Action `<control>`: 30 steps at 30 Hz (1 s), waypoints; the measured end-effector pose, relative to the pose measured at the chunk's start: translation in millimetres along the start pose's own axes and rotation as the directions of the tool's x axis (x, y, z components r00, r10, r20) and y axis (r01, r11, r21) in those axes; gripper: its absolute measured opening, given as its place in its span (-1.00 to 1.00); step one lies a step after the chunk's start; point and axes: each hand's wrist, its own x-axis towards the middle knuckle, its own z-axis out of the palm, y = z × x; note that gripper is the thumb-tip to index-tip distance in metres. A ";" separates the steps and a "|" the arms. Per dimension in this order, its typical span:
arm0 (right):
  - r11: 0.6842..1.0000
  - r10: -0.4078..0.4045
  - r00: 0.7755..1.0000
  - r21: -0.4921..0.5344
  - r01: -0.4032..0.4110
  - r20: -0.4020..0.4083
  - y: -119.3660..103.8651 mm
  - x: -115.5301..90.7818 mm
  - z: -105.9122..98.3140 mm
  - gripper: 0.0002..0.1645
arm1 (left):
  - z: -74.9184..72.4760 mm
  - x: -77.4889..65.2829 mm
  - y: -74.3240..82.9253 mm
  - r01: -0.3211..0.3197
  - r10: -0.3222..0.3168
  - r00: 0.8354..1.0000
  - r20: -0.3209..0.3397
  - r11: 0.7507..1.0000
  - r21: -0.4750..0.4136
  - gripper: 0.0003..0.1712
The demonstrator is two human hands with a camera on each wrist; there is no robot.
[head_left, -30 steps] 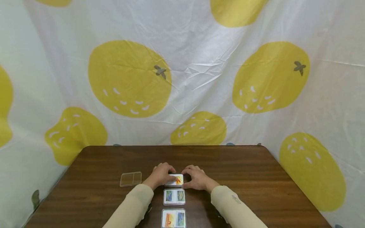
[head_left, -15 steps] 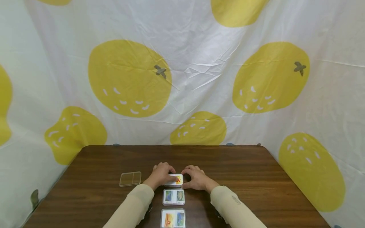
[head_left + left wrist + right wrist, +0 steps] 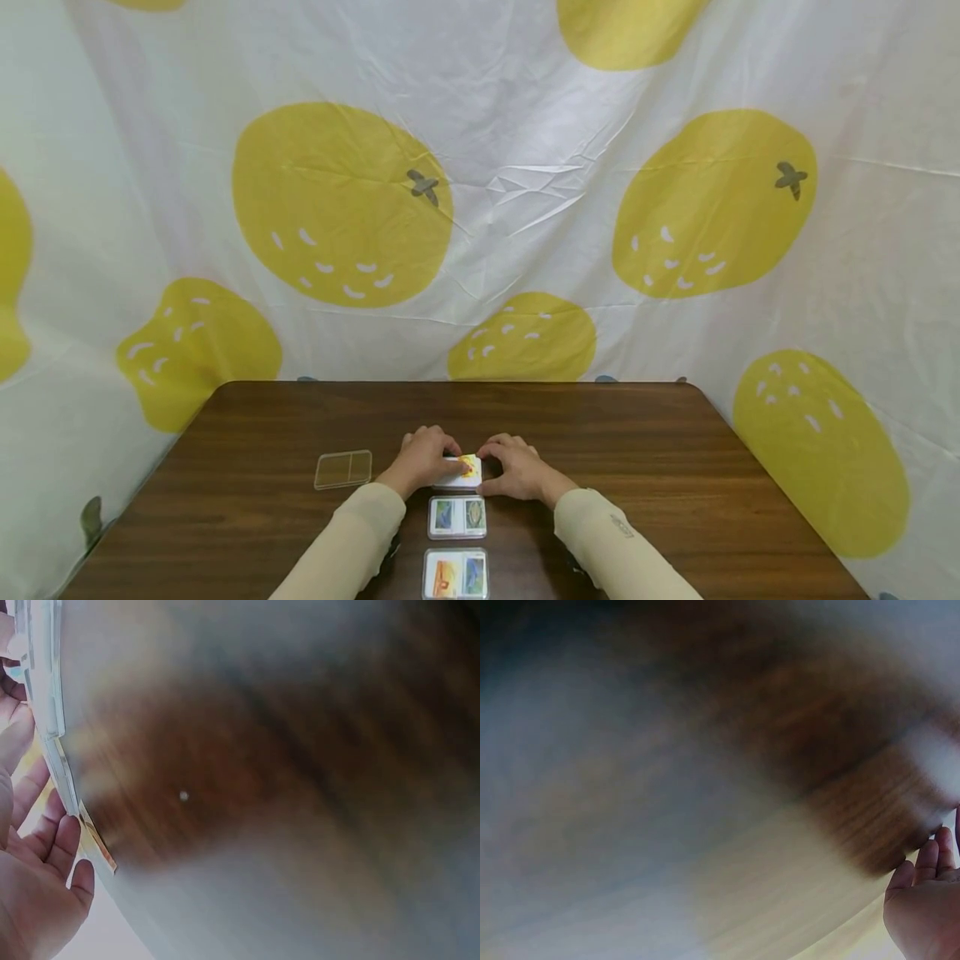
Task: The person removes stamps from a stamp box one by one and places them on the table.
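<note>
A clear plastic card case [image 3: 456,486] lies between both hands at the table's middle, mostly covered by a white card with an orange-yellow picture [image 3: 470,473]. My left hand [image 3: 420,457] grips the case's left side, its thumb across the card and its fingers curled at the far edge. In the left wrist view, the case [image 3: 52,667] shows edge-on, with the left hand's fingers [image 3: 52,832] beside it. My right hand [image 3: 517,468] holds the case's right end between thumb and forefinger. Only part of the right hand [image 3: 922,900] shows in the right wrist view.
Two more clear cases with picture cards stand in line toward the person: the nearer-middle case [image 3: 457,518] and the front case [image 3: 456,575]. A clear divided lid [image 3: 343,470] lies at the left on the dark wooden table [image 3: 637,450]. Behind hangs a fruit-print cloth [image 3: 525,225].
The orange-pictured card between the hands has shifted slightly away from the person, and its picture sits higher under the left thumb. Both hands stay nearly in place.
</note>
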 end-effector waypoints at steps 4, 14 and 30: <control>1.000 -0.005 1.000 0.000 0.005 0.003 0.9 0.3 0.8 -0.37 | 1.2 1.1 -0.7 -0.001 0.001 1.000 -0.008 1.000 0.014 -0.73; 1.000 -0.003 1.000 -0.008 0.003 -0.002 0.8 0.3 2.1 -0.37 | 4.4 3.9 -0.2 0.014 -0.015 1.000 -0.025 1.000 -0.024 -0.78; 1.000 -0.003 1.000 0.001 0.003 -0.001 1.1 0.5 0.1 -0.39 | 1.4 2.5 0.1 -0.013 0.006 0.995 -0.096 0.997 -0.072 -0.90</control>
